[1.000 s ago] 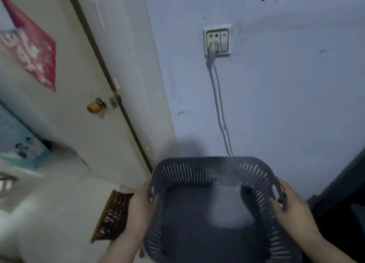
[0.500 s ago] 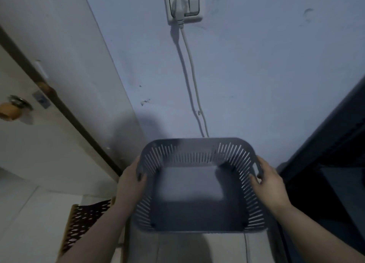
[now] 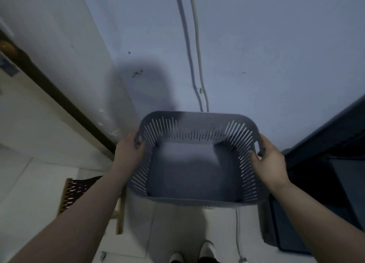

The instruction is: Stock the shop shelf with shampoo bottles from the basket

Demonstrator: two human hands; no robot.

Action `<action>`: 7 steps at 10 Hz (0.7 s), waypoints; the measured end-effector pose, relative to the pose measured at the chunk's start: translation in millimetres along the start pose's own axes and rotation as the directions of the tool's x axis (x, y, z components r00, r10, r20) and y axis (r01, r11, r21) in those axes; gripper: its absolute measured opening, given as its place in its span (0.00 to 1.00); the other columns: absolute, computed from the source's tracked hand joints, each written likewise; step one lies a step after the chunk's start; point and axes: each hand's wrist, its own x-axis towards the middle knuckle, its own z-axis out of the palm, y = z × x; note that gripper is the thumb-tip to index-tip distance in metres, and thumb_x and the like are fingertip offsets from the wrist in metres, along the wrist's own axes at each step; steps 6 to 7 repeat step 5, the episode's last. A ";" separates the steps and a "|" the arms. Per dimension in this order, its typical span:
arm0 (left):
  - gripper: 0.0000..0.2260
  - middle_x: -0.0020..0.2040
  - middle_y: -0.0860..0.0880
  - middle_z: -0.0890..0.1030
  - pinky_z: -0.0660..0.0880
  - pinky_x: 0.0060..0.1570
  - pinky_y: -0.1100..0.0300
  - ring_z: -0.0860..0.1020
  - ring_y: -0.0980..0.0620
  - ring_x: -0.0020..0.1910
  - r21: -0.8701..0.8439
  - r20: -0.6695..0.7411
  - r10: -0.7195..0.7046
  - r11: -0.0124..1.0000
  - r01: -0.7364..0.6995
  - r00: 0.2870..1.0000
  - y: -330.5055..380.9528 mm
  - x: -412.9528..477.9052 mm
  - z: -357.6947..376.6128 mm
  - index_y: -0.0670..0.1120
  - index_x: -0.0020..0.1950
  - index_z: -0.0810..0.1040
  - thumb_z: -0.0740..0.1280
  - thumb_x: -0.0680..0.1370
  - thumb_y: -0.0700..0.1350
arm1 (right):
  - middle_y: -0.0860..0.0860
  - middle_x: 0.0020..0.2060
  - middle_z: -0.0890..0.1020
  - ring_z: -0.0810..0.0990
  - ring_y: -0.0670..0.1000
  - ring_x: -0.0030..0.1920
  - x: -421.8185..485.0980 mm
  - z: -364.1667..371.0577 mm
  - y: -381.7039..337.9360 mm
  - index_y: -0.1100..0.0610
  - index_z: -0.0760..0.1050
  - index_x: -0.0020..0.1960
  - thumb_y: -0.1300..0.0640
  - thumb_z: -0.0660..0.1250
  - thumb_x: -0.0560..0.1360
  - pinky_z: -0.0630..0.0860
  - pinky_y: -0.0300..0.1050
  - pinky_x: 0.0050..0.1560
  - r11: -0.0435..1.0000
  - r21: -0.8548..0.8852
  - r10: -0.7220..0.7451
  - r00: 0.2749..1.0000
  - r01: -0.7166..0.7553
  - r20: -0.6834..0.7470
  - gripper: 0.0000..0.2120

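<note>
A grey slotted plastic basket [image 3: 195,170] hangs in front of me above the floor, held level between both hands. Its inside shows only the bare bottom; no shampoo bottle is in view. My left hand [image 3: 129,154] grips the left rim at the handle slot, fingers curled over the edge. My right hand [image 3: 269,160] grips the right rim the same way. No shelf is visible.
A blue-white wall [image 3: 256,55] with a cable [image 3: 199,65] running down it is straight ahead. A door and dark frame [image 3: 59,91] stand at left. A woven stool [image 3: 79,189] sits low left, a dark cabinet [image 3: 325,174] at right. My shoes [image 3: 189,255] show below.
The view has tipped downward, so the wall socket has left the top of the frame. The basket stays held in both hands and sits a little lower and closer to the wall.
</note>
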 end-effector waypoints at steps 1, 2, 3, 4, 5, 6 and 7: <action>0.14 0.42 0.50 0.76 0.65 0.37 0.58 0.75 0.49 0.40 0.012 0.009 -0.010 1.000 0.010 1.000 4.6 7.4 4.1 0.47 0.66 0.74 0.61 0.80 0.44 | 0.58 0.48 0.78 0.77 0.57 0.42 5.8 -2.7 -1.0 0.47 0.63 0.73 0.59 0.64 0.75 0.75 0.49 0.45 0.999 -0.044 0.014 1.000 -0.013 0.012 0.28; 0.15 0.41 0.48 0.76 0.65 0.39 0.58 0.75 0.47 0.39 0.038 0.011 -0.004 0.999 0.003 1.000 1.1 11.1 7.0 0.47 0.66 0.74 0.61 0.80 0.42 | 0.57 0.49 0.76 0.77 0.58 0.44 5.4 -4.7 -2.1 0.45 0.61 0.73 0.57 0.64 0.75 0.76 0.51 0.45 0.996 -0.084 0.033 0.999 -0.030 0.038 0.28; 0.18 0.52 0.43 0.79 0.67 0.44 0.57 0.76 0.44 0.48 0.065 0.042 0.025 0.997 -0.028 0.999 -5.2 11.5 5.0 0.47 0.70 0.71 0.62 0.80 0.44 | 0.57 0.52 0.75 0.78 0.59 0.47 2.2 -9.6 -8.7 0.45 0.60 0.74 0.53 0.64 0.76 0.77 0.53 0.44 0.990 -0.130 0.069 0.993 -0.057 0.096 0.28; 0.21 0.60 0.39 0.77 0.69 0.50 0.53 0.75 0.39 0.58 0.115 0.051 0.050 0.992 -0.055 0.997 -4.7 13.1 -1.1 0.45 0.72 0.68 0.64 0.80 0.45 | 0.59 0.57 0.72 0.77 0.62 0.51 2.5 -13.7 -18.5 0.49 0.59 0.76 0.54 0.66 0.75 0.77 0.53 0.46 0.981 -0.194 0.048 0.995 -0.030 0.090 0.32; 0.21 0.64 0.38 0.75 0.68 0.57 0.52 0.72 0.39 0.63 0.100 0.031 0.067 0.993 -0.070 0.997 13.3 13.7 -16.1 0.40 0.71 0.69 0.65 0.79 0.41 | 0.61 0.64 0.71 0.73 0.64 0.60 5.1 -18.2 -38.2 0.54 0.59 0.76 0.55 0.68 0.75 0.75 0.57 0.56 0.973 -0.224 -0.039 0.998 0.047 0.039 0.33; 0.21 0.64 0.38 0.75 0.68 0.57 0.52 0.72 0.39 0.63 0.100 0.031 0.067 0.993 -0.070 0.997 13.3 13.7 -16.1 0.40 0.71 0.69 0.65 0.79 0.41 | 0.61 0.64 0.71 0.73 0.64 0.60 5.1 -18.2 -38.2 0.54 0.59 0.76 0.55 0.68 0.75 0.75 0.57 0.56 0.973 -0.224 -0.039 0.998 0.047 0.039 0.33; 0.21 0.64 0.38 0.75 0.68 0.57 0.52 0.72 0.39 0.63 0.100 0.031 0.067 0.993 -0.070 0.997 13.3 13.7 -16.1 0.40 0.71 0.69 0.65 0.79 0.41 | 0.61 0.64 0.71 0.73 0.64 0.60 5.1 -18.2 -38.2 0.54 0.59 0.76 0.55 0.68 0.75 0.75 0.57 0.56 0.973 -0.224 -0.039 0.998 0.047 0.039 0.33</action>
